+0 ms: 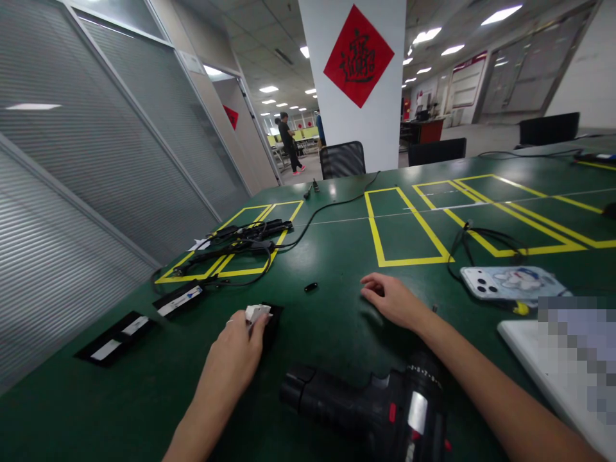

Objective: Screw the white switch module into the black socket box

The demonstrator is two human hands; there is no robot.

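My left hand (237, 343) is closed, thumb and fingers pinching a small white block-like piece (257, 312) whose kind I cannot make out. Right beside it, partly covered by the hand, is a flat black piece (274, 318). My right hand (387, 296) is just over the green table, its fingers loosely bent with nothing in them. Between the two hands lies a small black oval part (311, 287). Below them, close to me, a black cordless drill (370, 407) rests on its side, its collar near my right forearm.
Black flat pieces with white labels (120, 337) lie at the left. A tangle of black cables (240, 244) covers yellow-taped boxes behind them. A phone (513, 284) and a white-edged tablet-like device (524, 359) lie at right. Chairs (342, 159) and a person (289, 142) are beyond the table (332, 244).
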